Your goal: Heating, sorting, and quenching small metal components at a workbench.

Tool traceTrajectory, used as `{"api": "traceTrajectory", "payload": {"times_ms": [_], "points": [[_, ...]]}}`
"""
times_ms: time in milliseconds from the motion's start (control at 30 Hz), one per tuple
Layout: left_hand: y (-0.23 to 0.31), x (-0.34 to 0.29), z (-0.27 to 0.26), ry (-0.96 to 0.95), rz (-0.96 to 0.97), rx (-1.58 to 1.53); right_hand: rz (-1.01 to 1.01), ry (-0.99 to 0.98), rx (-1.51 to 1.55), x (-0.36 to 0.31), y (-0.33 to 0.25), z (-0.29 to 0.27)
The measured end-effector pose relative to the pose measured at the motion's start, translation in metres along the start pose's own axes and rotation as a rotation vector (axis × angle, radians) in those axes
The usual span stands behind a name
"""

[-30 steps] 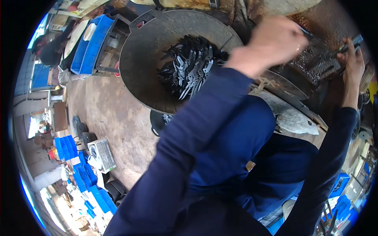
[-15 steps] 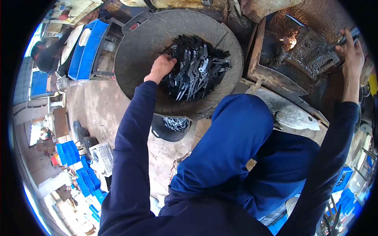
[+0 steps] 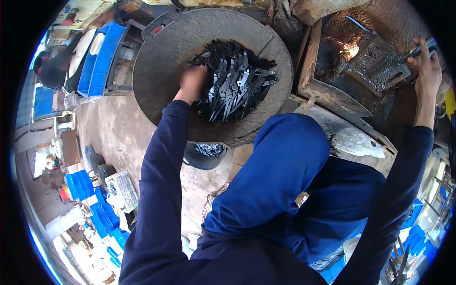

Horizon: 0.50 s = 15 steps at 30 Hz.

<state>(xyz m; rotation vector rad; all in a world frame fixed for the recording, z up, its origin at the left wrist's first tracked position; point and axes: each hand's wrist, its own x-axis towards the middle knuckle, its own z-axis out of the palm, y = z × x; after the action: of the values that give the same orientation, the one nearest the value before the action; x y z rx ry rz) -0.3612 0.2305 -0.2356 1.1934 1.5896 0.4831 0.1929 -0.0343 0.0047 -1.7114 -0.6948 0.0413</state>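
Observation:
My left hand (image 3: 193,83) is at the left edge of a heap of dark flat metal pieces (image 3: 232,88), some pointed and blade-like. The heap lies in a wide, shallow round metal pan (image 3: 161,71). Blur smears the fingers of that hand, so their hold is unclear. Out at the far right, my right hand (image 3: 426,71) is closed round a dark, rod-like handle (image 3: 427,46). Between the hands stands a grimy open box (image 3: 311,71) with a wet, dirty metal plate (image 3: 377,71) in it. A bright orange glow with sparks (image 3: 350,50) shows beside the plate.
Below the pan is a dark bucket (image 3: 205,156) of small metal pieces. Blue crates (image 3: 102,59) stand at the left, with more blue bins (image 3: 102,211) lower left. My bent knee (image 3: 294,142) is close to the pan. A pale sheet (image 3: 351,130) lies under the box.
My left hand has shifted slightly down and left beside the heap and is now blurred. My right hand still grips the handle, and the orange glow has grown a little.

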Motion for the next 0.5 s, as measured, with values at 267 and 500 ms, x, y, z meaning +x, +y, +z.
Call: {"api": "traceTrajectory", "payload": {"times_ms": [267,500], "points": [[0.020,-0.024,0.006,-0.008,-0.117,-0.061,-0.004,0.009,0.044,0.002,0.000,0.002],[0.046,-0.060,0.010,-0.166,-0.066,-0.223,-0.003,0.014,0.016,-0.001,-0.005,0.004]]}}
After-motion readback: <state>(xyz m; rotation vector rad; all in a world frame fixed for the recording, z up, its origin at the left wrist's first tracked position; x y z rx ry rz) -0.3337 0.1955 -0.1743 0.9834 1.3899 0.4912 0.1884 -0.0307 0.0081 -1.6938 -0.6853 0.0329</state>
